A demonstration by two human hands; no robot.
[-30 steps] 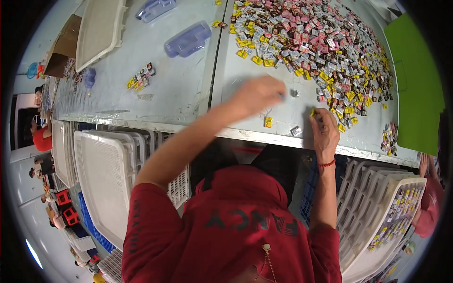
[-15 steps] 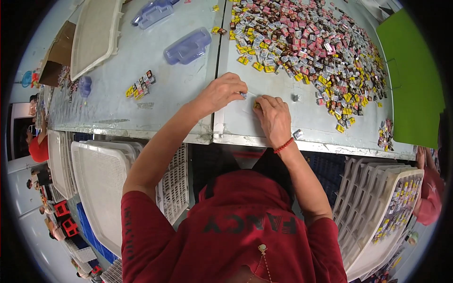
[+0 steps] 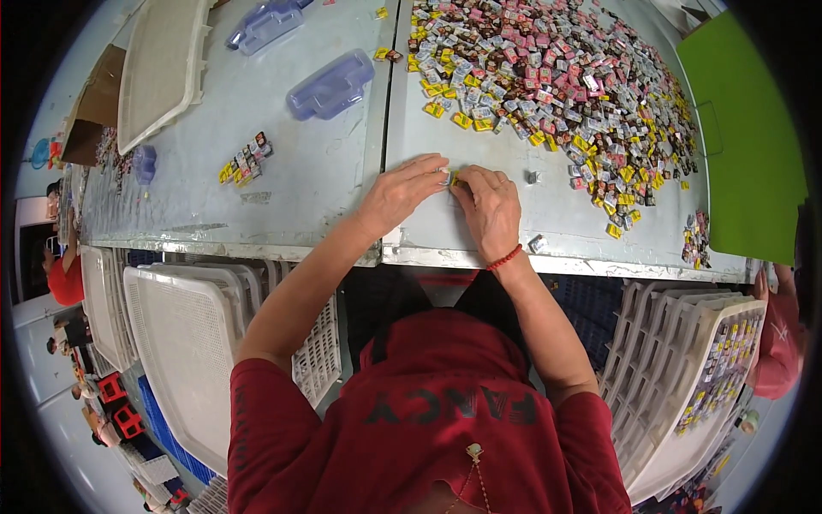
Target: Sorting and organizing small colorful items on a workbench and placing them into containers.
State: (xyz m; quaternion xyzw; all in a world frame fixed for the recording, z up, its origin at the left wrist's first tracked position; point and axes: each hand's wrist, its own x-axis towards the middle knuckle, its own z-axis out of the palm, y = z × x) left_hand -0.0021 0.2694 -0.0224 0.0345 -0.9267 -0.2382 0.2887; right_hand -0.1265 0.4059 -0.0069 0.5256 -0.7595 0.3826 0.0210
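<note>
My left hand (image 3: 404, 192) pinches a small white-and-blue packet (image 3: 444, 176) just above the table, near the seam between two tabletops. Close on its right, my right hand (image 3: 491, 207), with a red bead bracelet at the wrist, closes its fingertips on a small yellow packet (image 3: 455, 181). The two packets nearly meet; whether they touch I cannot tell. Fingers hide most of both. One loose grey packet (image 3: 534, 177) lies right of my right hand, and another packet (image 3: 538, 244) rests by the table's front edge.
A wide heap of small packets (image 3: 548, 77) in pink, brown, white and yellow covers the far right. Left of the seam lie a row of packets (image 3: 246, 161) and translucent blue moulded trays (image 3: 332, 84). White plastic trays (image 3: 184, 343) stand below the table; a green panel (image 3: 741, 146) borders the right.
My hands have come closer together, bringing the two packets almost end to end. The whole view has shifted slightly leftward.
</note>
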